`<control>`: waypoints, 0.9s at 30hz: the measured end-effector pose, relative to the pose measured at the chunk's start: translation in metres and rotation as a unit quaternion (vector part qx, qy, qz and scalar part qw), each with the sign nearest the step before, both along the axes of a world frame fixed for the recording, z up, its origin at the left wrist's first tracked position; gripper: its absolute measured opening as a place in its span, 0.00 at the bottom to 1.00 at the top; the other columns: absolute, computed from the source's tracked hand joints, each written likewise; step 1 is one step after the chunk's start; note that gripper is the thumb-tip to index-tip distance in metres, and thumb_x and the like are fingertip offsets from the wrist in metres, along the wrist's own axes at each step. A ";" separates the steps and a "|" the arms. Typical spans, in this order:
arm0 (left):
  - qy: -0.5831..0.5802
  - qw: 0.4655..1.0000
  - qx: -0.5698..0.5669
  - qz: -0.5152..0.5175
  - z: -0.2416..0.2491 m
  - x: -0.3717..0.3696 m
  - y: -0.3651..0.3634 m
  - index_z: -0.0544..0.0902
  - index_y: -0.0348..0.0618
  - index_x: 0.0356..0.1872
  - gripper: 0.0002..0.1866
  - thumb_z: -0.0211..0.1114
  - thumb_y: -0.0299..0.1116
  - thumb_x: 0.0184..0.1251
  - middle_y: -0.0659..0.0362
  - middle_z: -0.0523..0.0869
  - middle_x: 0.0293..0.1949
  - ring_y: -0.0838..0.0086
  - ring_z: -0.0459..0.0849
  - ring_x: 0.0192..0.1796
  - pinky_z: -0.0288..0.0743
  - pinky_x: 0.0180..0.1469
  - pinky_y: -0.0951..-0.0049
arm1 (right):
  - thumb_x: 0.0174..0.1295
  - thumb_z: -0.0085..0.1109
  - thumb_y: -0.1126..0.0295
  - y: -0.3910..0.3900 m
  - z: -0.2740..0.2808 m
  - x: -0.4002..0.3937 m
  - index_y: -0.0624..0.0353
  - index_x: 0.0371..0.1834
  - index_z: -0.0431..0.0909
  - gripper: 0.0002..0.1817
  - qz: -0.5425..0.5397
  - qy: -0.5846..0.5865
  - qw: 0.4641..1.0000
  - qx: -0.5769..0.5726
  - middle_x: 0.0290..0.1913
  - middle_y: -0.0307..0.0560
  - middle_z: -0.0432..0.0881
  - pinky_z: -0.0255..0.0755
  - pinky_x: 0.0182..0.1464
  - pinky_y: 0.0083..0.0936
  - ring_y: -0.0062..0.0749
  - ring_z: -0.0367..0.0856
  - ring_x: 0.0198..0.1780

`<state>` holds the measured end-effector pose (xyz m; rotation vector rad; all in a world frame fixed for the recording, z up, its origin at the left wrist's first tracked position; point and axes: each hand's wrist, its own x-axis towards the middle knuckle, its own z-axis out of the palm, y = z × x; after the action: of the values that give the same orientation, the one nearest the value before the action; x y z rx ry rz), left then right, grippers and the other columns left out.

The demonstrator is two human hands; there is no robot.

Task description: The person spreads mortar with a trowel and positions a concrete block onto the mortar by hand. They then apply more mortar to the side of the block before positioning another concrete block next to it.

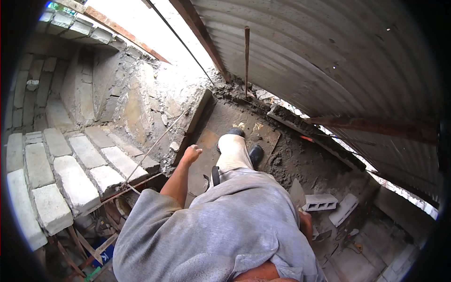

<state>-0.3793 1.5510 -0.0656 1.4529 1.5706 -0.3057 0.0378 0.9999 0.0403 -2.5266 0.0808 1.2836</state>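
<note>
My left hand (191,153) hangs beside the rough edge of the block wall, its fingers loosely bent and a little apart. I see nothing in it. At my right side, my right hand (306,220) is partly hidden by my shirt. It is closed around the handle of a trowel, whose grey pointed blade (297,193) extends forward from it. Near the blade lies a hollow concrete block (320,202) with its openings showing. Another concrete block (344,209) rests tilted just to the right of it.
A block wall (75,171) rises on the left. Wet mortar (293,162) covers part of the floor ahead of my boots (256,154). Corrugated metal sheeting (324,61) slopes over the right, with a wooden beam (376,129) across it. A thin rod (157,141) leans at the wall.
</note>
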 end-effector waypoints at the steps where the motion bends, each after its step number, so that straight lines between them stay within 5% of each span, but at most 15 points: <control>1: 0.002 1.000 0.010 0.004 -0.004 -0.008 -0.007 0.82 0.30 0.54 0.26 0.69 0.41 0.60 0.41 0.87 0.49 0.55 0.86 0.53 0.78 0.55 0.62 | 0.56 0.64 0.58 -0.002 0.000 -0.002 0.68 0.28 0.80 0.19 -0.027 0.031 0.999 0.002 0.24 0.41 0.78 0.66 0.32 0.38 0.31 0.73 0.28; 2: 0.002 1.000 0.010 0.005 0.001 -0.012 -0.013 0.82 0.30 0.54 0.26 0.69 0.41 0.60 0.41 0.87 0.49 0.55 0.86 0.53 0.78 0.55 0.62 | 0.56 0.64 0.58 -0.001 0.000 -0.004 0.68 0.28 0.80 0.19 -0.055 0.062 0.997 0.004 0.23 0.40 0.78 0.65 0.31 0.38 0.30 0.73 0.27; 5: 0.011 0.998 -0.036 0.041 0.011 -0.021 -0.027 0.83 0.30 0.51 0.24 0.69 0.40 0.61 0.48 0.86 0.32 0.66 0.84 0.28 0.76 0.29 0.64 | 0.57 0.63 0.57 0.001 0.005 -0.005 0.68 0.27 0.80 0.19 -0.024 0.049 0.998 -0.009 0.23 0.40 0.77 0.65 0.30 0.38 0.30 0.73 0.27; 10: 0.015 0.994 -0.075 0.083 0.003 -0.022 -0.039 0.83 0.33 0.52 0.23 0.68 0.40 0.61 0.51 0.85 0.29 0.68 0.82 0.26 0.75 0.27 0.65 | 0.57 0.61 0.55 -0.030 -0.004 -0.005 0.66 0.27 0.80 0.20 -0.008 0.039 0.999 0.001 0.23 0.39 0.78 0.65 0.29 0.38 0.30 0.73 0.26; 13: 0.010 0.997 -0.055 0.050 0.000 -0.015 -0.035 0.83 0.31 0.52 0.23 0.68 0.40 0.62 0.48 0.87 0.34 0.63 0.86 0.32 0.79 0.33 0.63 | 0.57 0.60 0.54 -0.020 0.002 -0.001 0.66 0.27 0.80 0.21 -0.054 0.065 0.996 0.011 0.23 0.41 0.79 0.65 0.31 0.38 0.30 0.73 0.27; 18: -0.011 1.000 -0.015 0.022 -0.016 0.005 -0.020 0.82 0.33 0.55 0.26 0.67 0.42 0.61 0.41 0.86 0.52 0.53 0.84 0.57 0.77 0.58 0.61 | 0.57 0.61 0.55 -0.013 -0.001 0.007 0.67 0.28 0.80 0.21 -0.051 0.067 0.996 -0.032 0.24 0.44 0.81 0.66 0.32 0.37 0.31 0.73 0.27; 27: -0.010 1.000 -0.016 -0.010 -0.003 0.035 0.004 0.79 0.30 0.59 0.29 0.67 0.41 0.61 0.40 0.83 0.57 0.52 0.82 0.60 0.75 0.62 0.61 | 0.59 0.61 0.57 0.015 0.032 0.001 0.62 0.26 0.79 0.17 -0.054 0.059 0.996 0.024 0.21 0.43 0.77 0.65 0.27 0.36 0.30 0.75 0.23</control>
<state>-0.3445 1.5550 -0.0681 1.4436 1.5301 -0.3249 0.0388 1.0147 0.0724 -2.3698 0.2077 1.3736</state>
